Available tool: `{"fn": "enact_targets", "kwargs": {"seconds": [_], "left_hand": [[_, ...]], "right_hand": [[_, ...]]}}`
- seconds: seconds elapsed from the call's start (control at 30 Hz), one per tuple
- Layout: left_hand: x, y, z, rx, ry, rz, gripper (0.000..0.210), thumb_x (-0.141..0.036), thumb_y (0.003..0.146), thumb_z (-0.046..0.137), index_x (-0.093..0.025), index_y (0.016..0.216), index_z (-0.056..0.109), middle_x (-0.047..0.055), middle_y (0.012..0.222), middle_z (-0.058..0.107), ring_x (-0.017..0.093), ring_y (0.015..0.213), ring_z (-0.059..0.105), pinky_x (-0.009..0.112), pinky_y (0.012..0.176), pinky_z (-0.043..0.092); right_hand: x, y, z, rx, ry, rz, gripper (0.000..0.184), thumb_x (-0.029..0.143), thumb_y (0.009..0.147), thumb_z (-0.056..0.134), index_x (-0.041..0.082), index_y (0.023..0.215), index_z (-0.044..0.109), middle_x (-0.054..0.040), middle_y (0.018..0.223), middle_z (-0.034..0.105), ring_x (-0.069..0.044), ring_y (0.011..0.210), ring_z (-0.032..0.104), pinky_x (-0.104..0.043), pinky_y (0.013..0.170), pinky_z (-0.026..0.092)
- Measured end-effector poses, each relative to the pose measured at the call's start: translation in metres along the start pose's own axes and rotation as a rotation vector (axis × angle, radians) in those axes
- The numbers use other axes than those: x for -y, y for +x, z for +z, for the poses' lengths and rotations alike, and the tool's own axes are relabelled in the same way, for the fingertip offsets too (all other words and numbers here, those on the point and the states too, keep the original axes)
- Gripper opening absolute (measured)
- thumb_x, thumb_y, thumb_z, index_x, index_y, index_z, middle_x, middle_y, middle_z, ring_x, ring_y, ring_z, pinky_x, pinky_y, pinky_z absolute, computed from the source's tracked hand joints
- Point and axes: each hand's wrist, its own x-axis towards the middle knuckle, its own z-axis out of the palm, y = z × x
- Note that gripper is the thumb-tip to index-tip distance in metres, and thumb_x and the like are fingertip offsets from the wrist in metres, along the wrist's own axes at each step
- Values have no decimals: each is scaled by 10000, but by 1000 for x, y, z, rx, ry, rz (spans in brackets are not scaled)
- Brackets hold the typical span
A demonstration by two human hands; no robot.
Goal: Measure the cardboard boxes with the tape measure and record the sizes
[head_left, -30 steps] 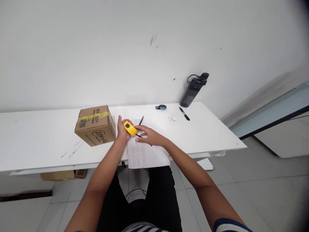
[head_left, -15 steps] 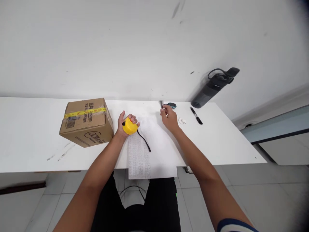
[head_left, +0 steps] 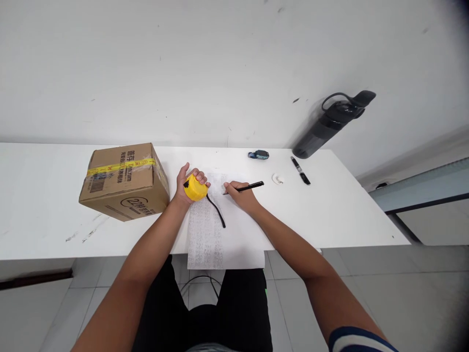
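Observation:
My left hand (head_left: 186,185) is closed around a yellow tape measure (head_left: 196,187), whose black wrist strap (head_left: 217,210) trails down over the paper. Between the thumb and fingers of my right hand (head_left: 242,196) is a black pen (head_left: 252,186), its tip down at the upper part of the sheet and its back end pointing right. The white paper (head_left: 242,242) lies under both hands, with dense print down its left side, and its near end hangs past the table edge. Just left of my left hand stands a taped cardboard box (head_left: 124,183).
Toward the back of the white table (head_left: 340,215) lies a small dark blue object (head_left: 258,154). Right of it are a small white ring-like item (head_left: 277,179) and a black marker (head_left: 300,170). A dark bottle (head_left: 322,129) stands by the wall.
My right hand has come down and left from near the small blue object onto the paper, with the pen now in a writing grip. The left hand keeps the tape measure; the view shifted slightly.

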Motion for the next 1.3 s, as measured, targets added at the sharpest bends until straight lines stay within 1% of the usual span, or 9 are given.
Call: {"fn": "enact_targets", "kwargs": {"seconds": [0.07,0.27,0.53,0.67,0.8,0.9,0.97,1.17,1.3], "left_hand": [[0,0,0,-3,1,5,587,-515,997,320,-210,525,489,15,514,468,134,472,478,384,684,509],[1,2,-4,-25,42,16,563,-530,980,366,-215,534,502,20,516,492,159,511,528,420,737,520],[1,2,-2,-4,4,3,571,-515,990,341,-211,530,493,15,512,478,139,484,480,381,679,502],[2,1,-2,-32,42,15,556,-527,980,371,-214,536,492,18,517,490,161,521,528,409,728,513],[2,2,-4,-35,47,16,535,-521,969,394,-214,543,496,26,533,504,186,581,577,435,770,520],[2,3,-5,-46,40,12,542,-512,974,388,-213,538,507,32,542,518,201,623,607,454,804,525],[2,3,-4,-39,27,6,550,-507,981,378,-211,536,511,31,540,519,195,609,600,452,801,524],[1,2,0,-40,20,-7,562,-524,985,365,-211,531,474,11,504,467,140,488,480,372,666,499],[2,2,-1,-13,1,-5,575,-514,994,349,-208,532,499,15,513,487,144,494,500,390,702,512]], "right_hand": [[-1,0,0,36,-15,-8,415,523,881,537,206,629,624,-8,611,615,-164,617,561,-300,624,426],[1,-1,1,39,-32,-8,411,515,873,532,206,615,618,-12,624,627,-166,623,565,-302,623,430],[1,-3,0,64,-24,-2,398,495,874,532,202,618,621,-8,611,612,-159,612,550,-299,622,426],[1,-2,0,3,-19,10,421,504,872,529,203,586,594,-11,613,610,-159,616,543,-300,619,423],[1,-2,0,49,-6,11,410,513,868,538,200,617,622,-4,598,592,-159,612,535,-300,620,422],[1,-2,-1,29,2,9,411,510,866,538,201,605,611,-3,597,581,-155,607,522,-299,616,414],[1,-2,-1,18,10,12,414,507,860,541,202,584,593,-1,580,561,-152,597,503,-299,607,403],[3,-4,1,-51,7,47,431,520,846,546,214,543,535,-10,581,562,-163,605,505,-306,600,394],[4,-3,1,-37,16,52,409,501,844,543,211,556,565,-6,572,546,-162,608,499,-305,609,390]]}}
